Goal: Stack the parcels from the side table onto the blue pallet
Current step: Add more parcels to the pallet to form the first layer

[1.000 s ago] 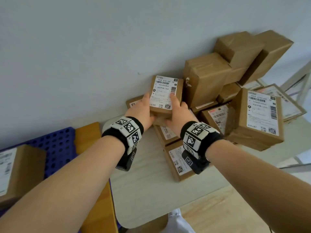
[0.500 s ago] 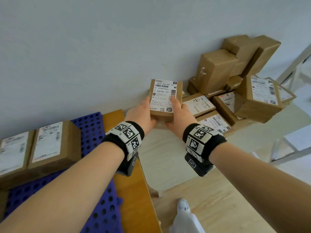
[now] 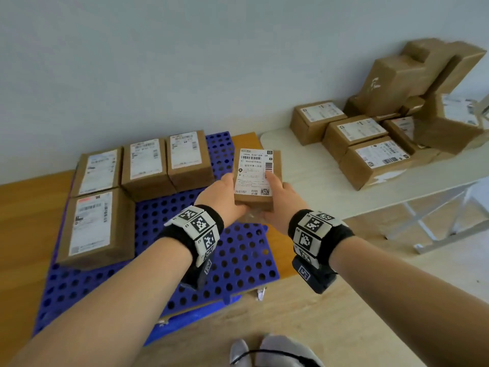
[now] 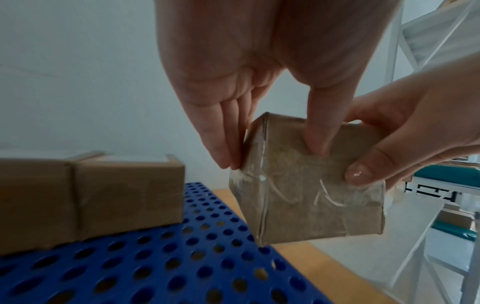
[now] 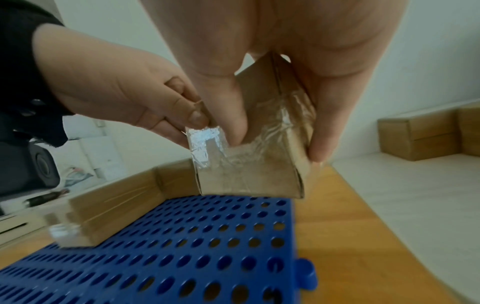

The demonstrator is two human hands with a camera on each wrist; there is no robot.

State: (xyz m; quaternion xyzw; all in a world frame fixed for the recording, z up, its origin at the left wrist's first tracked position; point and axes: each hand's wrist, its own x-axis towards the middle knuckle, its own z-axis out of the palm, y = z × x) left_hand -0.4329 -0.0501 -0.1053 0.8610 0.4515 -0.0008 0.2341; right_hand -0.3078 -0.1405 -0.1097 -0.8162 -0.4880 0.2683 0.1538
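Both hands, left hand (image 3: 225,194) and right hand (image 3: 280,198), grip the parcel (image 3: 255,178) by opposite sides, label up, keeping it level above the blue pallet (image 3: 238,260) near its right edge.

Matt brown cardboard is showing on the held parcel (image 3: 256,178), its end shining with wrinkled glossy clear tape under a white paper label, while the blue pallet (image 3: 238,260) is looking like smooth perforated plastic, lying on a satin orange-brown wooden board (image 3: 31,197) beside the side table (image 3: 304,165) with its smooth pale top
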